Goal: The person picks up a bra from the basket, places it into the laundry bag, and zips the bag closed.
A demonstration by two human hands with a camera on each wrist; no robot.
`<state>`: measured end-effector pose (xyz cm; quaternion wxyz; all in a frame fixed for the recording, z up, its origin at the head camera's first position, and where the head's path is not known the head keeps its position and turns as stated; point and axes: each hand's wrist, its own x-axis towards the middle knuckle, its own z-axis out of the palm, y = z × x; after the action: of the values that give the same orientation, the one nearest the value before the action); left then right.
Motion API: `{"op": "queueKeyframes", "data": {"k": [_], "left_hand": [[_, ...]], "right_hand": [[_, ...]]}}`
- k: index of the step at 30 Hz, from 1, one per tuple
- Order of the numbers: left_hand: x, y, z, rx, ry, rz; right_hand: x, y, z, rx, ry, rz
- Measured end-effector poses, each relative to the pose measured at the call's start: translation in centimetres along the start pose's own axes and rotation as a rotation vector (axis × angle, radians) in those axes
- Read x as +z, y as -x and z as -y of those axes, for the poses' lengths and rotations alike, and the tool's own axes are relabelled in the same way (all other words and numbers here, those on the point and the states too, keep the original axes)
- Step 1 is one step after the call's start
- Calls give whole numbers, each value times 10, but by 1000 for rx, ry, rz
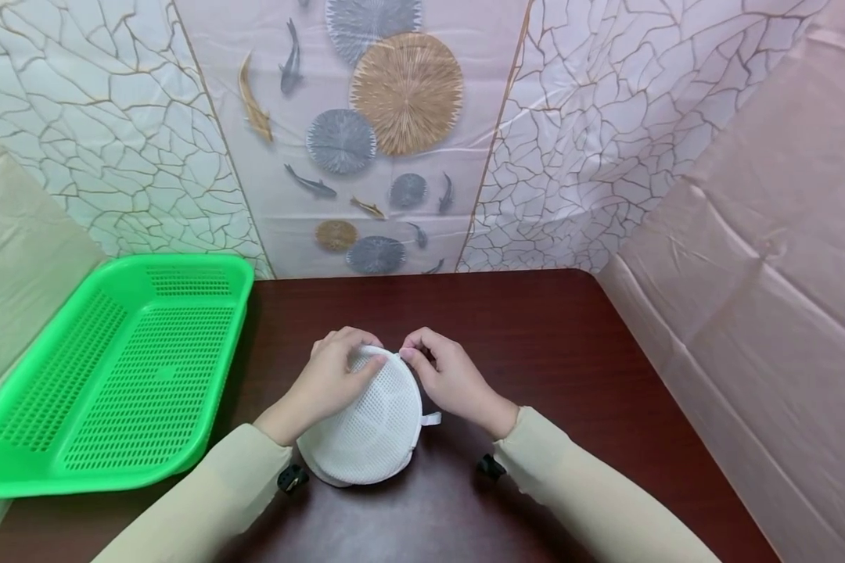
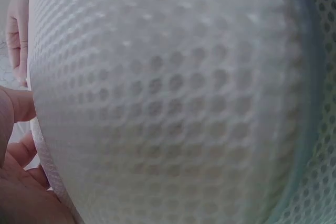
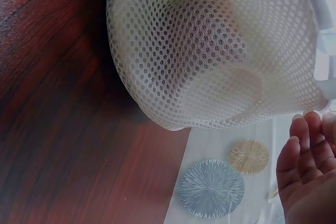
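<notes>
A round white mesh laundry bag (image 1: 373, 430) stands tilted on the table, with a small white fabric tab (image 1: 431, 419) sticking out at its right side. My left hand (image 1: 334, 375) grips the bag's upper left edge, thumb over the mesh and fingers behind. At the top of the rim, my right hand (image 1: 451, 375) pinches the edge between thumb and forefinger. In the left wrist view the mesh (image 2: 173, 98) fills most of the frame beside the left fingers. The right wrist view shows the bag's netted side (image 3: 210, 51) above the right fingers (image 3: 307, 150).
A green plastic basket (image 1: 214, 391) with slotted walls stands on the left of the dark brown table (image 1: 521, 328). A patterned sheet (image 1: 570, 156) hangs behind the table, and a plain pinkish cover (image 1: 767, 258) borders its right side.
</notes>
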<state>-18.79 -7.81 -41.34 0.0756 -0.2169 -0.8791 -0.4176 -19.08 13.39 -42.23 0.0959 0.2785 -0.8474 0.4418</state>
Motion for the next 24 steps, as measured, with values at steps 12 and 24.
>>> {"op": "queueKeyframes", "data": {"k": [12, 24], "left_hand": [[1, 1, 14, -92, 1, -6], [-2, 0, 19, -135, 21, 16]], "right_hand": [[0, 5, -2, 5, 34, 8], [0, 5, -1, -11, 40, 13]]}}
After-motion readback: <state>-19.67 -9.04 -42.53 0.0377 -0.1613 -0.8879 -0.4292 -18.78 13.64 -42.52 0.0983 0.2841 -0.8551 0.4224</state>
